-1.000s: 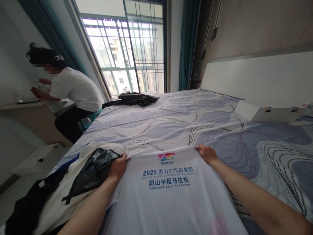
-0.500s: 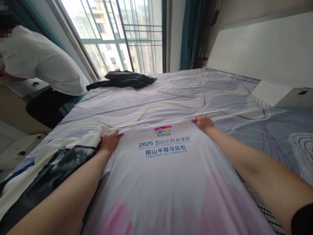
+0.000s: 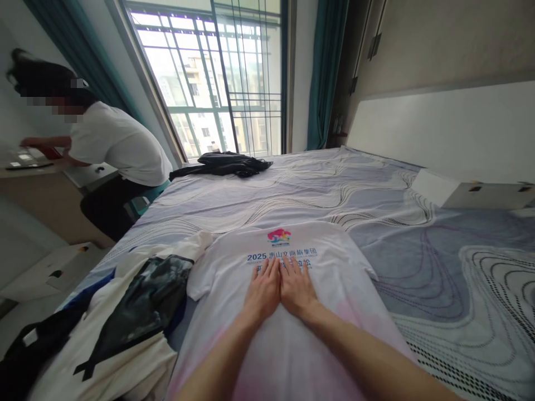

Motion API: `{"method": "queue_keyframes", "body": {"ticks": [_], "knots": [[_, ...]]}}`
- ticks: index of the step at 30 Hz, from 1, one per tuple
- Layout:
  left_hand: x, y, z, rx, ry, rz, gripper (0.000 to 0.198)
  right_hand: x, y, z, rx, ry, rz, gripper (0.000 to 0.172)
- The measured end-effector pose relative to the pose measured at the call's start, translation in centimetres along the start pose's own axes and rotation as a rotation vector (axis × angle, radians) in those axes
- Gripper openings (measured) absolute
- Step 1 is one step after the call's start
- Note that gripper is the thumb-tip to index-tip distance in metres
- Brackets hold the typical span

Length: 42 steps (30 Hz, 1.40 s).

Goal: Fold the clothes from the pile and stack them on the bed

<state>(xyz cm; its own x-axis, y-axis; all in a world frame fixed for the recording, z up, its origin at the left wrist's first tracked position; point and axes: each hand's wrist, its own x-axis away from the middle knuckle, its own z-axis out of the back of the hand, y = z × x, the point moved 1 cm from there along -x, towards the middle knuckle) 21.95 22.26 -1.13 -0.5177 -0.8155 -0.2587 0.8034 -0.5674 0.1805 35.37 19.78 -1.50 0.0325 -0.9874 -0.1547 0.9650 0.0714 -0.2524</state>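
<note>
A white T-shirt point(image 3: 334, 256) with blue print and a pink lower part lies spread flat on the bed, its collar end pointing away from me. My left hand point(image 3: 263, 287) and my right hand point(image 3: 296, 285) rest side by side on the middle of the shirt, palms down, fingers stretched out flat and partly covering the blue lettering. Neither hand holds anything.
A heap of white, black and blue clothes point(image 3: 137, 312) lies left of the shirt. A dark garment point(image 3: 228, 164) lies at the bed's far edge by the window. A white box point(image 3: 468, 192) sits at the right. Another person in a white shirt point(image 3: 119, 147) bends over a desk at left.
Both hands have let go of the shirt's shoulders and come together flat at its middle. The shirt now lies fully spread, and the camera has tilted up.
</note>
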Motion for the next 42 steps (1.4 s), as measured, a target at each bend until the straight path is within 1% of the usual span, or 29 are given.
{"method": "queue_keyframes", "body": {"ticks": [1,3,6,8,11,14,16,18,19,21,22,23,25,26,27,29,31,34,37,40,42], "knots": [[1.9,0.7,-0.2,-0.007,-0.007,0.047,0.054,1.7,-0.6,-0.3,-0.018,-0.019,-0.012,0.057],[5.4,1.1,0.3,-0.045,-0.018,0.132,0.055,4.5,-0.3,0.2,-0.022,-0.051,-0.071,0.059],[10.1,0.5,2.6,-0.099,-0.046,0.193,0.056,7.9,2.2,2.3,0.013,-0.079,-0.15,0.062],[13.2,-0.3,4.2,-0.134,-0.058,0.239,0.057,10.5,4.2,3.6,0.055,-0.068,-0.194,0.061],[18.0,-1.4,5.9,-0.205,-0.054,0.307,0.057,15.6,6.7,4.6,0.127,-0.035,-0.253,0.061],[22.9,-2.0,7.2,-0.261,-0.037,0.345,0.058,21.4,8.5,5.1,0.186,0.022,-0.302,0.06],[26.0,-1.7,8.2,-0.275,-0.013,0.345,0.06,24.9,9.4,5.6,0.21,0.09,-0.384,0.063],[28.7,-0.8,9.4,-0.302,0.035,0.369,0.064,27.7,10.1,6.4,0.212,0.149,-0.524,0.066],[30.0,-0.2,10.1,-0.33,0.059,0.401,0.065,28.8,10.4,6.8,0.193,0.154,-0.587,0.064],[32.0,0.9,11.4,-0.371,0.08,0.499,0.068,30.2,10.8,7.7,0.105,0.108,-0.641,0.047],[32.8,1.3,12.0,-0.348,0.059,0.554,0.066,30.7,10.9,8.2,0.028,0.081,-0.637,0.039],[33.4,1.5,12.4,-0.287,0.014,0.606,0.062,30.9,11.0,8.6,-0.058,0.065,-0.623,0.036],[34.2,1.3,13.1,-0.098,-0.092,0.714,0.052,31.1,11.3,9.2,-0.201,0.08,-0.617,0.039],[34.4,1.1,13.4,0.0,-0.124,0.772,0.049,31.1,11.5,9.5,-0.245,0.099,-0.63,0.041],[34.5,0.7,13.5,0.078,-0.136,0.829,0.046,31.1,11.9,9.8,-0.268,0.113,-0.644,0.041],[34.7,0.0,13.7,0.182,-0.113,0.903,0.042,31.3,12.9,10.1,-0.269,0.113,-0.661,0.039],[35.0,-0.5,13.7,0.26,-0.118,0.928,0.038,31.7,14.0,10.4,-0.272,0.098,-0.667,0.034],[35.6,-0.6,13.7,0.313,-0.179,0.97,0.04,32.8,15.7,10.6,-0.293,0.068,-0.664,0.031],[36.1,0.1,13.9,0.329,-0.246,0.978,0.046,34.0,16.8,10.5,-0.319,0.049,-0.66,0.033],[37.1,1.2,14.2,0.388,-0.332,0.93,0.051,34.8,17.5,10.6,-0.338,0.032,-0.647,0.031],[38.1,1.9,14.3,0.433,-0.344,0.907,0.051,35.2,17.9,10.8,-0.349,0.025,-0.634,0.03]]}}
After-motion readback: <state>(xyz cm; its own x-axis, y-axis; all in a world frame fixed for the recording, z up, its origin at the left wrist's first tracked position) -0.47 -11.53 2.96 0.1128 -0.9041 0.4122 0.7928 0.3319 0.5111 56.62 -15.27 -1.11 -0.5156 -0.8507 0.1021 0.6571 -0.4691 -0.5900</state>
